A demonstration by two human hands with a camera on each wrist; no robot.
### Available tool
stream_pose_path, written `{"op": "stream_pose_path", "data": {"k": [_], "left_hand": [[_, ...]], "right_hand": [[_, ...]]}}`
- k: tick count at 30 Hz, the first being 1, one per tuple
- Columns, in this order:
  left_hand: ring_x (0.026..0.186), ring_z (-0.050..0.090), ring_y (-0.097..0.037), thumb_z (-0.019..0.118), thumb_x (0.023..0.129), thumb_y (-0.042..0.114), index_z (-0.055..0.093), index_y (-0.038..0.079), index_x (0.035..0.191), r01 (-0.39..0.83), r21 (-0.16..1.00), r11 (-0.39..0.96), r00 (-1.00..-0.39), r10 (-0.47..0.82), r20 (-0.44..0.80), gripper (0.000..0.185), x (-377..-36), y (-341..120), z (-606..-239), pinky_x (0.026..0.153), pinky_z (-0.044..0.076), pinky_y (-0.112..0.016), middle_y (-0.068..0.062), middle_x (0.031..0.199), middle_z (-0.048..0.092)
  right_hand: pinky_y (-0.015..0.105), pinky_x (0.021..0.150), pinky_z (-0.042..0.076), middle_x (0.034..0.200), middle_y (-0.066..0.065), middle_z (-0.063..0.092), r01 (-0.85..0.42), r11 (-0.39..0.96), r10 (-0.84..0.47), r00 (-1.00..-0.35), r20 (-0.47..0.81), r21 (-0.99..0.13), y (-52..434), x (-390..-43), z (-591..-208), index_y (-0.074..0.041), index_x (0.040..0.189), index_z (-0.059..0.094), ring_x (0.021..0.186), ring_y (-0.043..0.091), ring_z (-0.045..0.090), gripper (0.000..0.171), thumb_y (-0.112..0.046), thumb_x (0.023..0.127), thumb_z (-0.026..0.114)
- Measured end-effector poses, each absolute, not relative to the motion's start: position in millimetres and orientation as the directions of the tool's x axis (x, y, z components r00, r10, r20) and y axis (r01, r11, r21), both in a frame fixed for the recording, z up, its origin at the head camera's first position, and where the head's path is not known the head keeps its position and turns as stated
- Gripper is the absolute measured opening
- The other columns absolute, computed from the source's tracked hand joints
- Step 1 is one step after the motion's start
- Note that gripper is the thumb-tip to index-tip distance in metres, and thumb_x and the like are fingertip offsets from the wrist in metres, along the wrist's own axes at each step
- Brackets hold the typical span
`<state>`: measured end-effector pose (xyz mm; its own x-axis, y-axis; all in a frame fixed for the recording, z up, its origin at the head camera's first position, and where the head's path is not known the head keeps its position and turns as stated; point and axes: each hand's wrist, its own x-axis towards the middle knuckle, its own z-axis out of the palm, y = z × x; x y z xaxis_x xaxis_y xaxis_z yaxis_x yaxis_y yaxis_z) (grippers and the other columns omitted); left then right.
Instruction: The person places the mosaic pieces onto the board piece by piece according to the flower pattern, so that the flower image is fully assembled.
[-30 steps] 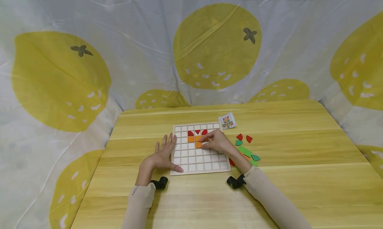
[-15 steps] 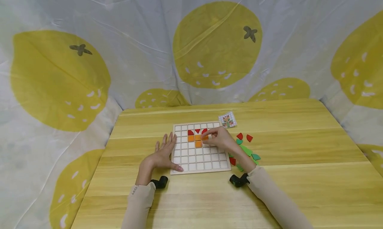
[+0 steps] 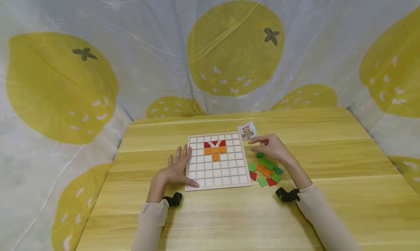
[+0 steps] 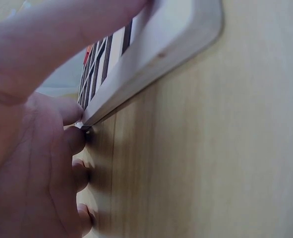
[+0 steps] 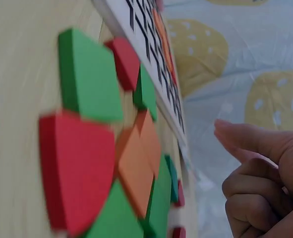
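Tabletop [image 3: 328, 163] board [image 3: 197, 170]: four orange squares [image 3: 215, 151], seemingly three red pieces [image 3: 214, 143].

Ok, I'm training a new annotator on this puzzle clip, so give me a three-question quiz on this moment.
1. True or false: the left hand rests flat against the board.
2. How many orange tiles lie in the grid? A) two B) four C) six
3. Fill in: the right hand hovers over the loose ____ beside the board.

Key: 1 true; its fingers lie straight along the board's left edge. 2 B: three in a row, one below the middle. 3 tiles: green, orange and red, right of the board; the hand holds none.
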<state>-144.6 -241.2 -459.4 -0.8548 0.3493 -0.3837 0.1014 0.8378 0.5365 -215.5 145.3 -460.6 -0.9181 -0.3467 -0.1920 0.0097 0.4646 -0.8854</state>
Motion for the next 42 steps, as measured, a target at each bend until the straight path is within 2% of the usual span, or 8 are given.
{"op": "stream_pose_path", "data": {"k": [4, 12, 16, 23, 28, 33, 37, 42], "left_hand": [[0.158, -0.025, -0.041, 0.093, 0.072, 0.048, -0.007, 0.004, 0.165, 0.105, 0.536, 0.838, -0.854, 0.352, -0.384, 0.143, -143.9, -242.3, -460.0, 0.123, -0.017, -0.069, -0.018, 0.172, -0.020], [0.158, -0.026, -0.040, 0.092, 0.072, 0.048, -0.007, 0.006, 0.166, 0.097, 0.534, 0.840, -0.855, 0.344, -0.387, 0.143, -144.1, -242.0, -459.5, 0.123, -0.018, -0.068, -0.017, 0.172, -0.020], [0.158, -0.027, -0.039, 0.092, 0.073, 0.049, -0.009, 0.007, 0.165, 0.104, 0.528, 0.843, -0.852, 0.349, -0.390, 0.143, -144.4, -242.8, -459.4, 0.123, -0.018, -0.067, -0.016, 0.172, -0.022], [0.158, -0.027, -0.040, 0.092, 0.073, 0.048, -0.008, 0.006, 0.165, 0.098, 0.537, 0.838, -0.853, 0.349, -0.389, 0.143, -144.2, -242.1, -457.0, 0.123, -0.018, -0.067, -0.016, 0.172, -0.021], [0.158, -0.026, -0.040, 0.092, 0.072, 0.048, -0.007, 0.005, 0.165, 0.098, 0.530, 0.842, -0.853, 0.345, -0.391, 0.143, -143.2, -241.2, -457.1, 0.124, -0.018, -0.067, -0.016, 0.172, -0.021], [0.158, -0.026, -0.039, 0.092, 0.072, 0.049, -0.006, 0.006, 0.166, 0.101, 0.527, 0.844, -0.854, 0.346, -0.389, 0.142, -142.7, -240.9, -459.3, 0.124, -0.017, -0.067, -0.016, 0.173, -0.020], [0.158, -0.026, -0.039, 0.093, 0.072, 0.047, -0.006, 0.005, 0.166, 0.100, 0.531, 0.841, -0.856, 0.345, -0.385, 0.142, -142.6, -241.6, -459.0, 0.124, -0.017, -0.067, -0.016, 0.172, -0.021], [0.158, -0.025, -0.040, 0.093, 0.073, 0.047, -0.005, 0.005, 0.166, 0.103, 0.529, 0.843, -0.858, 0.344, -0.381, 0.142, -143.3, -241.9, -458.6, 0.124, -0.017, -0.067, -0.017, 0.173, -0.020]], "right_hand": [[0.026, 0.055, 0.030, 0.055, -0.007, 0.027, 0.013, 0.473, -0.345, -0.917, -0.199, -0.881, 163.5, -215.9, -465.0, -0.001, 0.122, 0.075, 0.052, 0.011, 0.024, 0.029, -0.015, 0.096, 0.074], [0.025, 0.053, 0.026, 0.056, -0.006, 0.033, 0.017, 0.506, -0.375, -0.896, -0.238, -0.862, 183.7, -221.0, -468.4, -0.001, 0.117, 0.077, 0.053, 0.010, 0.026, 0.028, -0.010, 0.092, 0.077], [0.024, 0.054, 0.027, 0.058, -0.005, 0.037, -0.009, 0.531, -0.412, -0.876, -0.249, -0.847, 185.0, -220.4, -470.5, -0.001, 0.114, 0.078, 0.054, 0.010, 0.027, 0.024, -0.007, 0.091, 0.076], [0.022, 0.054, 0.029, 0.060, -0.006, 0.037, -0.048, 0.517, -0.478, -0.845, -0.241, -0.855, 176.5, -218.8, -474.2, 0.003, 0.117, 0.076, 0.054, 0.007, 0.027, 0.026, -0.005, 0.094, 0.071], [0.023, 0.055, 0.029, 0.058, -0.006, 0.037, -0.028, 0.522, -0.413, -0.883, -0.224, -0.853, 170.3, -216.3, -474.4, 0.002, 0.115, 0.077, 0.056, 0.010, 0.029, 0.025, -0.010, 0.093, 0.075], [0.024, 0.054, 0.028, 0.058, -0.006, 0.035, 0.030, 0.530, -0.366, -0.893, -0.261, -0.848, 166.6, -214.4, -476.1, 0.000, 0.109, 0.078, 0.057, 0.012, 0.028, 0.028, -0.016, 0.087, 0.084], [0.023, 0.052, 0.026, 0.057, -0.007, 0.031, 0.063, 0.479, -0.384, -0.882, -0.273, -0.875, 160.0, -212.9, -477.4, 0.003, 0.108, 0.077, 0.054, 0.010, 0.026, 0.030, -0.009, 0.083, 0.086], [0.021, 0.053, 0.025, 0.056, -0.008, 0.028, 0.066, 0.427, -0.402, -0.879, -0.255, -0.902, 154.1, -211.9, -479.2, 0.007, 0.112, 0.074, 0.052, 0.008, 0.022, 0.031, -0.001, 0.084, 0.082]]}}
